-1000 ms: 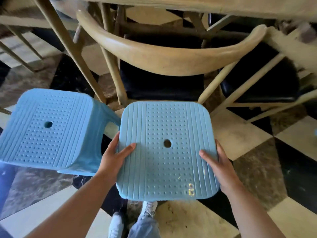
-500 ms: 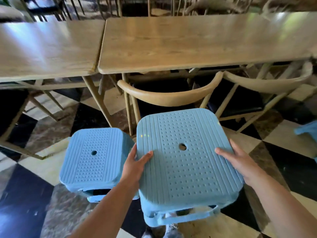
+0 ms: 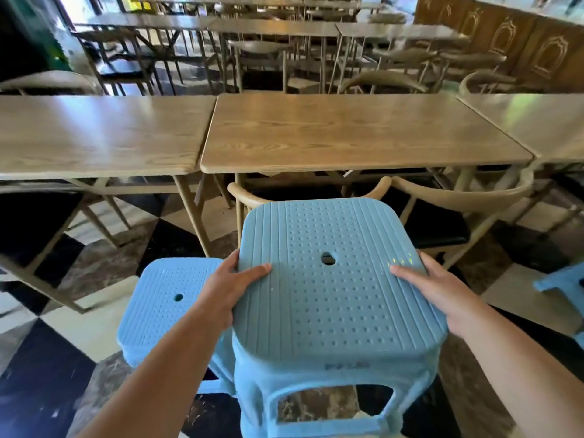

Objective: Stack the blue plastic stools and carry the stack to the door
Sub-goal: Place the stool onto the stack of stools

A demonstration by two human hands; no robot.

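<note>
I hold a blue plastic stool (image 3: pixel 331 298) up in front of me, its dotted seat with a centre hole facing the camera. My left hand (image 3: pixel 229 287) grips its left edge, thumb on the seat. My right hand (image 3: pixel 433 289) grips its right edge. A second blue stool (image 3: pixel 164 308) stands on the floor to the lower left, partly behind my left forearm. Part of a third blue stool (image 3: pixel 565 282) shows at the right edge.
A row of wooden tables (image 3: pixel 347 131) runs across just ahead, with wooden chairs (image 3: pixel 458 197) with black seats tucked under them. More tables and chairs fill the room behind. The floor (image 3: pixel 63 358) is chequered marble. A bright doorway (image 3: pixel 79 7) shows far upper left.
The stool in my hands has risen from the floor and tilted, so its front side shows. The view has lifted from the floor to the tables and room beyond.
</note>
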